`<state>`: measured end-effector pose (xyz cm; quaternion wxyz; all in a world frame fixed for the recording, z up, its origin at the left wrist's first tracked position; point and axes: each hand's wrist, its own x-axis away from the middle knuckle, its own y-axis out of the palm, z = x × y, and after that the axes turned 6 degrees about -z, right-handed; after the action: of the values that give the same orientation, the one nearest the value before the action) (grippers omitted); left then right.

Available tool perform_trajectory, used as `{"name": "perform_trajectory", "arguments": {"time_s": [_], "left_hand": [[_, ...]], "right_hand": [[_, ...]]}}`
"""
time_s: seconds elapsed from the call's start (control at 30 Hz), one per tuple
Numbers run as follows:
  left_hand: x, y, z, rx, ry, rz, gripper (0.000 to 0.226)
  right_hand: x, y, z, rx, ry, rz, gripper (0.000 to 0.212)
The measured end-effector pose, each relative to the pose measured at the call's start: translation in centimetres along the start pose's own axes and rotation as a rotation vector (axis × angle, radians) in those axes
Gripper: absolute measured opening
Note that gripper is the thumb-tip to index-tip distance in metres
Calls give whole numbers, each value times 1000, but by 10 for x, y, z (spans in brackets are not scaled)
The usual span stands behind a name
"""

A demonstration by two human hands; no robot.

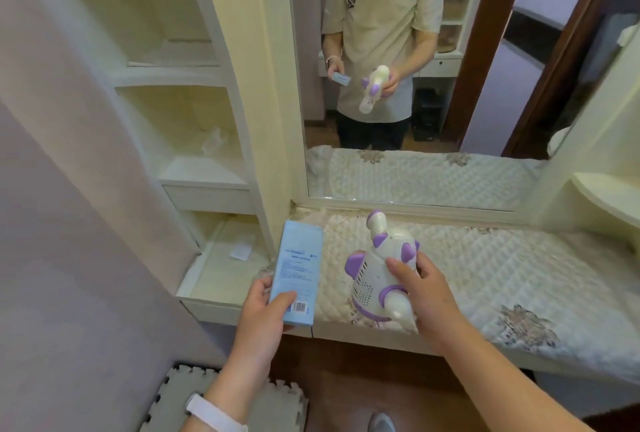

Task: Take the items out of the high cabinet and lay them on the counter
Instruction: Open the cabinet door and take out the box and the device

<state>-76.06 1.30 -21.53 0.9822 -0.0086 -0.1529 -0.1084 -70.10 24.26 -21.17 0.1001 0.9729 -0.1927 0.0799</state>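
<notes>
toy robot [375, 276], white and purple, was gripped in right hand [420, 289], fingers wrapped round its body, just above quilted counter [519, 269]. blue box [298, 276] was pinched in left hand [266, 314], thumb across barcode end, over counter's left edge. step looked like set-down. next move called for lowering both, loosening fingers. count: one toy, one box, two hands, both full. shelves [194, 141] beside mirror [398, 68] held crumpled plastic.
</notes>
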Motion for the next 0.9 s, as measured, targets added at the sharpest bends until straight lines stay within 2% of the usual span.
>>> {"name": "perform_trajectory", "arguments": {"time_s": [0.1, 0.43, 0.63, 0.9], "left_hand": [[-37, 24, 8, -25, -38, 25, 19], [-130, 72, 0, -41, -135, 152, 20], [-180, 74, -14, -35, -199, 166, 20], [-259, 72, -38, 41, -353, 109, 25]], "right_hand": [[-42, -20, 1, -40, 54, -31, 23], [-154, -52, 19, -43, 231, -127, 29], [-202, -47, 35, -25, 294, -145, 25], [-267, -33, 56, 43, 406, -152, 33]]}}
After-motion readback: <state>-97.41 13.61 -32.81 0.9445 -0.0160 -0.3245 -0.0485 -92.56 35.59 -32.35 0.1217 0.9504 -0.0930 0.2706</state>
